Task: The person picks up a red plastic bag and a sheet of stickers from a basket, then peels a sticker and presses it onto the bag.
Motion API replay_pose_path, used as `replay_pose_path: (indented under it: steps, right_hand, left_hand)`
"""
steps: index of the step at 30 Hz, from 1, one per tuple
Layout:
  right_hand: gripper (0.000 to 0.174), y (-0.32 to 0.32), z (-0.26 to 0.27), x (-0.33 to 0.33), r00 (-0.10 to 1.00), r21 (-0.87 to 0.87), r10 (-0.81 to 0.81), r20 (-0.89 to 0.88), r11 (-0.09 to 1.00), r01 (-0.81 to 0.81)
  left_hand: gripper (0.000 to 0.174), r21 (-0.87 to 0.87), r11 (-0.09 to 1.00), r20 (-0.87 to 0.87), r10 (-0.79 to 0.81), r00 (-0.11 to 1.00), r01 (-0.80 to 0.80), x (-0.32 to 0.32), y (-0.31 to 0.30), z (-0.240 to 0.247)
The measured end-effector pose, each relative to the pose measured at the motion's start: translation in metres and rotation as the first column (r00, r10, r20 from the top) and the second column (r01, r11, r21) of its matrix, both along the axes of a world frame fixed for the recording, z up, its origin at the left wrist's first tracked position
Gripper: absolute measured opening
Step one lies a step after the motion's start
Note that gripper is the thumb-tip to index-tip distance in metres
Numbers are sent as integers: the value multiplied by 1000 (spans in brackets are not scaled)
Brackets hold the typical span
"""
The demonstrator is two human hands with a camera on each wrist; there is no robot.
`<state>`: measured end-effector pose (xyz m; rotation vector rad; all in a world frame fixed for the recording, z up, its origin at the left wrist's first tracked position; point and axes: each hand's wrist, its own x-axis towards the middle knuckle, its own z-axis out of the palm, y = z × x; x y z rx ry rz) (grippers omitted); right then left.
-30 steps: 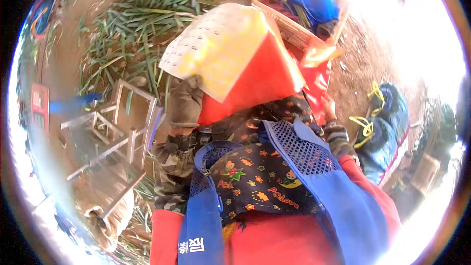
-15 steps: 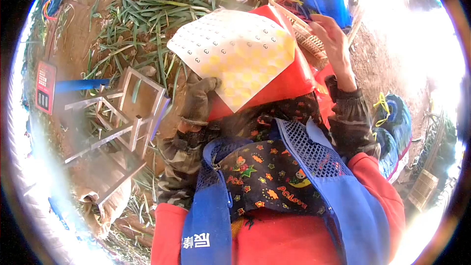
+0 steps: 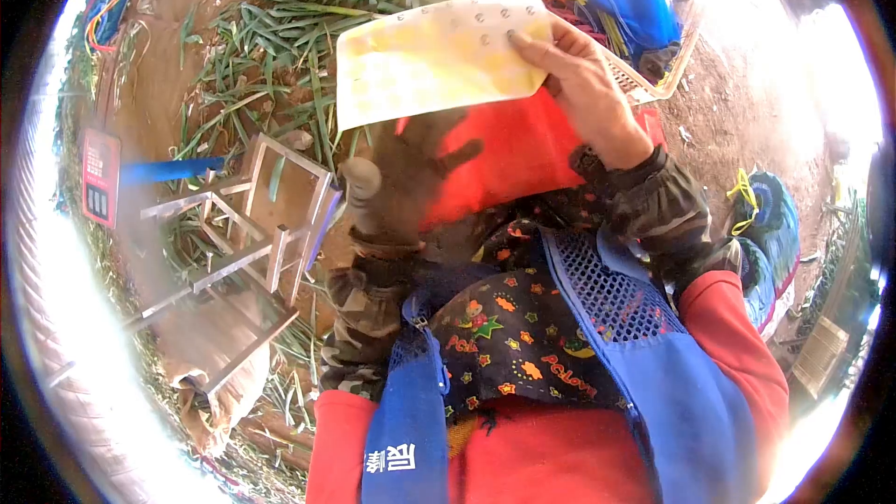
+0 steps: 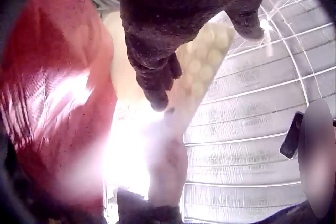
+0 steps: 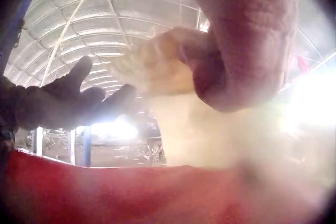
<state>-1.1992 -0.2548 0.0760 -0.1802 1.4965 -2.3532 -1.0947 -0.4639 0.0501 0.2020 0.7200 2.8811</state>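
Observation:
A thin white sheet with rows of yellow round stickers (image 3: 429, 61) is up over the lap, small printed marks along its far side. My bare right hand (image 3: 595, 98) pinches its right end between thumb and fingers; the right wrist view shows the thumb (image 5: 244, 45) close up on the sheet (image 5: 194, 134). My left hand (image 3: 406, 168), in a dark glove, is below the sheet's near edge with fingers spread and blurred. In the left wrist view, that gloved hand (image 4: 184, 22) overlaps the sheet. Glossy red plastic (image 3: 518, 145) covers the lap under both hands.
Long green leaves (image 3: 308, 19) lie heaped on the ground ahead. A metal stool frame (image 3: 257, 215) lies at the left, near a red panel (image 3: 100, 177). At the far right, a woven basket (image 3: 686, 65) holds a blue bag (image 3: 635, 0). Blue items with yellow ties (image 3: 770, 229) sit at the right.
The right hand came up from beside the lap, reached toward the basket, then took the sheet's right end. The left hand let go of the sheet, which is raised and turned.

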Motion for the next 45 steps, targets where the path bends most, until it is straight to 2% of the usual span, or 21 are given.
replay_pose_path:
  steps: [2,3,6,7,10,11,13,14,18,19,23,29,32,34,38,40,45]
  right_hand:
    - [29,-13,-2,13,997,37,15,-76,999,-12]
    - [30,-15,-7,19,999,74,44,-29,996,-42]
    - [29,-27,-27,32,995,105,103,-15,989,-101]
    - [29,-28,-29,35,995,86,94,19,992,-96]
    - [32,-22,-37,26,988,325,82,-132,945,-35]
    - [33,-21,-17,28,991,450,-9,-132,890,68]
    - [35,-13,-6,29,869,655,3,-494,659,370]
    - [37,-11,-2,30,764,678,66,-642,514,526]
    - [30,-23,15,38,567,674,367,-737,463,576]
    - [24,-29,11,40,609,708,368,-702,454,542]
    - [23,-33,-8,37,621,741,410,-668,442,506]
    - [16,-33,-12,36,618,742,421,-664,479,470]
    - [14,-35,-19,36,569,712,432,-700,485,507]
    - [14,-34,-18,34,596,724,423,-682,502,473]
    - [13,-32,-12,32,672,732,364,-645,548,406]
    - [9,-29,-11,30,700,741,351,-622,553,381]
    - [9,-27,2,32,722,761,343,-602,521,387]
  left_hand:
    - [84,-23,1000,-56,3,998,-5,0,17,-6]
    - [81,-34,999,-80,8,997,-11,1,22,-8]
    - [84,-216,974,200,108,974,-64,0,26,-5]
    - [61,-165,982,328,142,934,-91,-1,23,0]
    - [40,-245,958,507,257,823,-148,-2,22,2]
    - [39,-253,954,532,274,802,-158,-1,21,1]
    - [38,-251,953,538,284,793,-171,0,21,-2]
    - [38,-242,955,519,277,809,-172,1,20,-4]
    - [36,-248,956,461,259,849,-157,-1,21,-11]
    - [36,-250,956,451,255,855,-153,-1,22,-12]
    - [34,-261,954,427,253,868,-149,-2,25,-18]
    - [32,-277,950,406,250,879,-142,-1,28,-23]
    - [32,-286,944,405,274,872,-163,-2,28,-26]
    - [34,-296,936,410,307,859,-193,-3,28,-28]
    - [28,-366,918,444,317,838,-154,-3,30,-21]
    - [27,-376,914,407,310,859,-152,-2,30,-17]
    - [28,-339,927,460,313,831,-162,-2,27,-25]
